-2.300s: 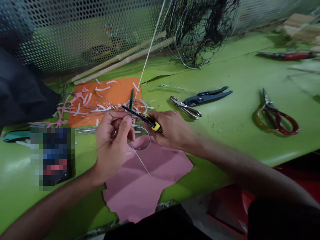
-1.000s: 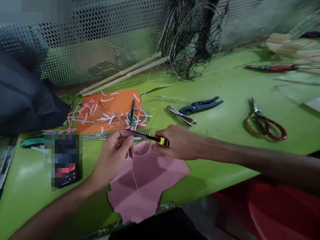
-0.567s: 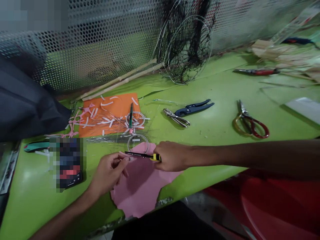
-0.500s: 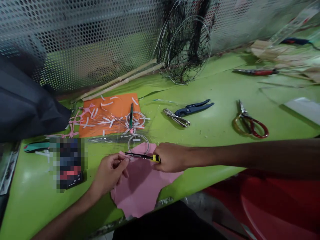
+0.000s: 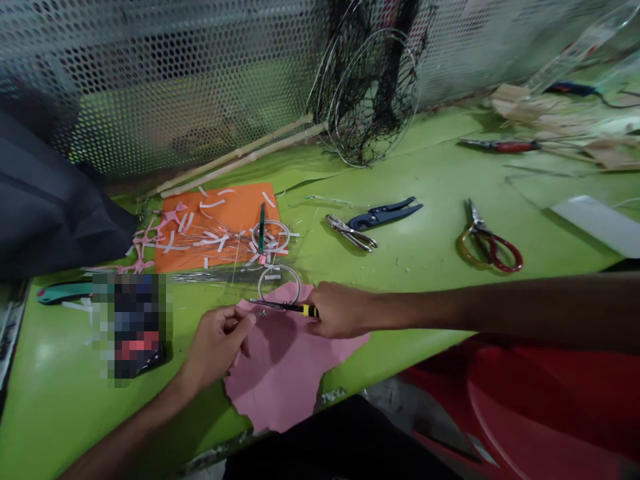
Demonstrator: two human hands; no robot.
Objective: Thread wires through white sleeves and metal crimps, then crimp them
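My left hand (image 5: 223, 340) is closed in a pinch, thumb against index finger, over the left edge of a pink sheet (image 5: 287, 373). Something thin and pale shows at its fingertips, too small to name. My right hand (image 5: 340, 310) grips scissors (image 5: 307, 311) with a yellow and black handle. Their dark narrow blades point left across the sheet's top, close above my left fingertips. Just behind the blades lies a pale wire ring (image 5: 259, 283), partly over the sheet's top edge.
Behind lies an orange sheet (image 5: 187, 217) strewn with white strips, clear strands and a green-handled tool (image 5: 262, 230). Silver pliers (image 5: 350, 233), a dark blue cutter (image 5: 385, 215) and red-handled scissors (image 5: 505, 257) lie to the right. A black net (image 5: 370, 133) leans on the perforated panel.
The view has shifted slightly. My left fingertips sit a little lower relative to the blade tips. My right hand keeps hold of the scissors in nearly the same place.
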